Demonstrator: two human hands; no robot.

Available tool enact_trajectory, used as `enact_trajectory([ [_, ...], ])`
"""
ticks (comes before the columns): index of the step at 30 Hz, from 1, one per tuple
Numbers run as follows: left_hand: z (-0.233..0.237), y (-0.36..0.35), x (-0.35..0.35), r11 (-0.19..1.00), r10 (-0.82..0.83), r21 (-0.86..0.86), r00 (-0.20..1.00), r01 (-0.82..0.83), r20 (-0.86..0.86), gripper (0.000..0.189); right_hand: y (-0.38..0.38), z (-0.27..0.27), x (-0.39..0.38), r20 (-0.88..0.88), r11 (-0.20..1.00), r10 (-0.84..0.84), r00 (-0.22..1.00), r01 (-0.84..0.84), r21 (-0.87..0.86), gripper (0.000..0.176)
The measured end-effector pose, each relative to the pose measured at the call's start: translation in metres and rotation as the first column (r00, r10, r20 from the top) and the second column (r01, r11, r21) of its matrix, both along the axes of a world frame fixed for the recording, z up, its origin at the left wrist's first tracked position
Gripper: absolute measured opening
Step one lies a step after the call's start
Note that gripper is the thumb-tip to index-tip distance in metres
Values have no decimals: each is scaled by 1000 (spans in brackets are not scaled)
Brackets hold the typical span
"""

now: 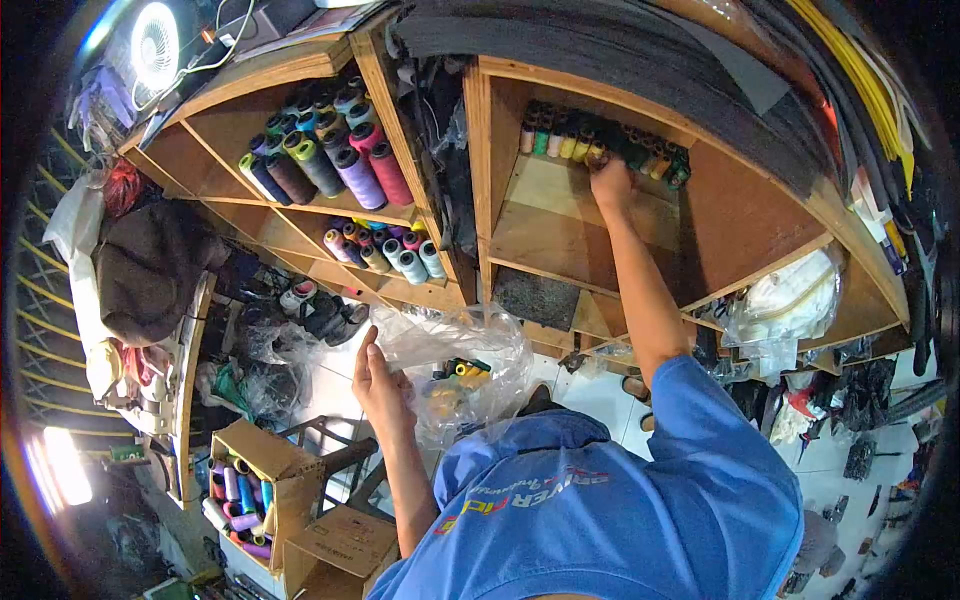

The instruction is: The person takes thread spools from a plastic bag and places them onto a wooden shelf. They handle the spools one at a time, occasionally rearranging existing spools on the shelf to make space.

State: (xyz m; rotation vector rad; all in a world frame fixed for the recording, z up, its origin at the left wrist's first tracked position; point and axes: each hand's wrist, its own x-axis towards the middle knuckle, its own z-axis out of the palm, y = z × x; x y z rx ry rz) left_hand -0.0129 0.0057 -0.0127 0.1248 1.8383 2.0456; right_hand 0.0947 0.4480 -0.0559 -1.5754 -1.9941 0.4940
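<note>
My left hand grips the edge of a clear plastic bag, its index finger pointing up. Inside the bag lie a few small thread spools, yellow and dark green. My right hand reaches into the upper right shelf compartment, its fingers closed at a small thread spool in the row there. That row of small thread spools, white, green, yellow, brown and dark, stands along the compartment's back. The fingertips of my right hand are partly hidden.
Large thread cones fill the left shelf, with more cones below. A cardboard box of spools stands at lower left beside a dark stool frame. A wooden divider separates the shelves. White stuff in plastic hangs at right.
</note>
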Motion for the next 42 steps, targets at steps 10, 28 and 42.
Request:
enact_trajectory([
  [10,2,2,-3,1000,6,0,1000,-6,-15,35,-27,6,9,-128,998,-60,990,64,25,31],
  [28,23,22,16,979,-205,0,978,205,-26,35,-308,-70,-27,-300,103,939,169,-969,-223,29],
  [42,26,24,2,987,-147,70,988,145,36,31,-342,-129,-32,182,-64,968,-172,-873,-484,37],
])
